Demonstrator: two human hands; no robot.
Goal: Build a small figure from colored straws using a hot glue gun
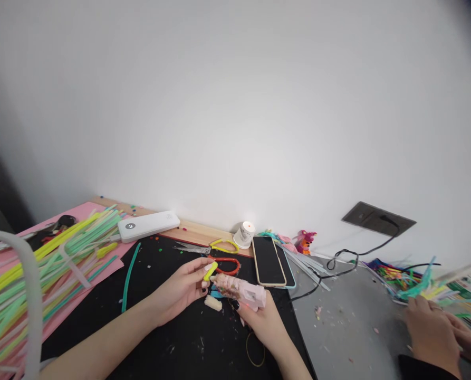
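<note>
Spreading under both hands is a black work mat (167, 332) flecked with small scraps, set against a plain white wall (235, 105). The left hand (180, 290) pinches a short yellow straw piece (210, 271) between thumb and fingers, close against the tip of a pink glue gun (241, 290). The right hand (261, 322) is wrapped around the glue gun from below, and both things sit just above the middle of the mat. A cream stub (213, 303) lies on the mat right under them. To the left, a pink sheet (80, 211) carries a heap of yellow and green straws (41, 264), with a white power bank (148, 226) at its far edge. Behind the hands lie yellow-handled scissors (205, 247), a lit candle in a white cup (245, 234) and a dark phone (267, 260). The right side is a grey tabletop (346, 316) strewn with crumbs. A black cable (349, 258) runs across it to a wall socket plate (377, 219). Another person's hands (436, 332) rest together by a pile of coloured straws (401, 277).
</note>
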